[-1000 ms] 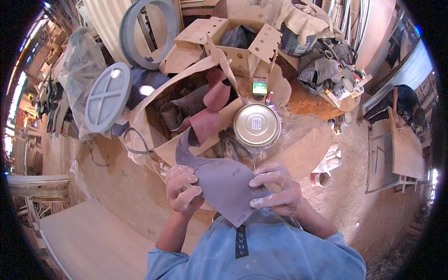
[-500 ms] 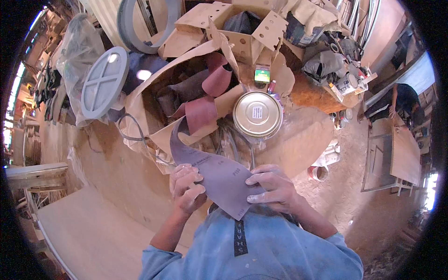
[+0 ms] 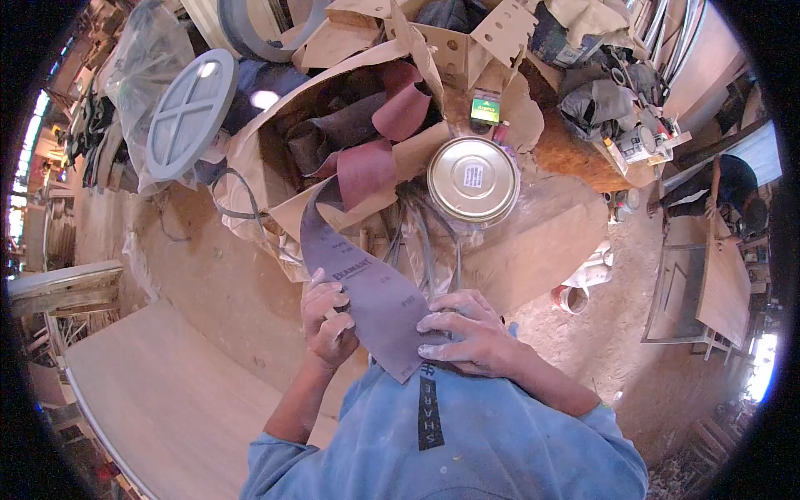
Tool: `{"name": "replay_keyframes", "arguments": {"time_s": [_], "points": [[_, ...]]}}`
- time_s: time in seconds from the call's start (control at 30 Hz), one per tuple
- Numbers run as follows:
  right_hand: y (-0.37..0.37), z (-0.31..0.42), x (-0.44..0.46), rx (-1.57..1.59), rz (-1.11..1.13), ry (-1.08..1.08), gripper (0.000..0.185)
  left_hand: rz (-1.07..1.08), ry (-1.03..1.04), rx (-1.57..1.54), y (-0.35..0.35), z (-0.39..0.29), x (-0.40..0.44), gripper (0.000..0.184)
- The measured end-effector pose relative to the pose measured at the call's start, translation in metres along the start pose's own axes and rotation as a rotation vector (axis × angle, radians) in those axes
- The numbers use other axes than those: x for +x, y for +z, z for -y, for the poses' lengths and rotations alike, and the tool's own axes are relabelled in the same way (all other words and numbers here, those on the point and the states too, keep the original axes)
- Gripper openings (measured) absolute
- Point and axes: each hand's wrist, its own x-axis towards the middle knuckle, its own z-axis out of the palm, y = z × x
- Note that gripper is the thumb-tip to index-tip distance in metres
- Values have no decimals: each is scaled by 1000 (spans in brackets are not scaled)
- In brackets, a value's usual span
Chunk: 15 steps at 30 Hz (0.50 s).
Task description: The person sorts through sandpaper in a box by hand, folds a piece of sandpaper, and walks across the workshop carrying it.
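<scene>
A grey-purple sheet of sandpaper (image 3: 379, 292), printed on its back, stretches between my hands in front of my chest. Its far end curls up toward an open cardboard box (image 3: 287, 212) holding rolls of reddish and dark abrasive (image 3: 367, 171). My left hand (image 3: 327, 321) grips the sheet's left edge with fingers curled. On the opposite edge, my right hand (image 3: 471, 335) pinches the sheet, its fingertips over the printed side. Dust whitens the fingers of both hands. The sheet's near corner points down at my blue shirt (image 3: 492, 425).
Beyond the sheet a round metal can (image 3: 473, 179) stands beside a small green box (image 3: 486, 107). A grey round frame (image 3: 192, 114) leans at the left. A pale board (image 3: 158, 375) lies lower left. At the far right another person (image 3: 733, 196) bends by a wooden panel (image 3: 723, 283).
My right hand has shifted left and slightly inward along the sheet, which now hangs straighter. The view has tilted a little. The other person at the right has bent lower over the panel.
</scene>
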Motion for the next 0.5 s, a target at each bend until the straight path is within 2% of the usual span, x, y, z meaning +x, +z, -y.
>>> {"name": "replay_keyframes", "arguments": {"time_s": [0.17, 0.23, 0.3, 0.33, 0.4, 0.43, 0.5], "points": [[-2, 2, 3, -40, 53, -44, 25, -17, -3, 5, -1, 2, -7, 27], [-3, 1, 6, 25, 8, -43, 27, -18, -5, 8, -3, 2, -4, 26], [-3, -3, 3, 81, -32, -56, 29, 82, -85, -90, -6, 4, 11, 32], [-2, -7, -5, 362, -149, 251, 30, 70, -83, -82, -10, 1, 29, 32], [-11, 0, 5, 859, -415, 919, 35, 342, -195, -36, -14, -5, 69, 26], [-18, -3, 11, 848, -403, 904, 35, 322, -192, -29, -8, -2, 76, 26], [-37, -12, 23, 882, -505, 775, 46, 455, -451, -248, 12, 3, 91, 24]]}}
